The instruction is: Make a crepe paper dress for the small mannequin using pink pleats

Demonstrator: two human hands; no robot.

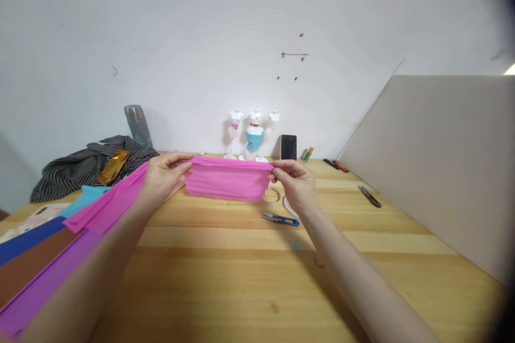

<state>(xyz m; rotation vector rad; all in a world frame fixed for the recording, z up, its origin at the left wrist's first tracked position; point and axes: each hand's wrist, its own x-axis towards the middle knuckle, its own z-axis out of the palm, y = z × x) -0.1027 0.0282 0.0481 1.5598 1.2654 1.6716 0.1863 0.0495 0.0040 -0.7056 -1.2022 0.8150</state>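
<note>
I hold a strip of pink crepe paper (227, 178) stretched between both hands above the wooden table (241, 273). My left hand (163, 174) pinches its top edge on the left, thumb and fingers closed on the paper. My right hand (295, 182) pinches the right end in the same way. The rest of the pink paper trails down and left from my left hand onto the table.
Small blue-handled snips (281, 219) and tape rolls (273, 195) lie under my right hand. Coloured paper sheets (36, 257) lie at left, striped cloth (80, 166) and a flask (138, 126) behind. White figurines (251, 134), a phone (288, 147) and a grey board (438, 166) stand at back and right.
</note>
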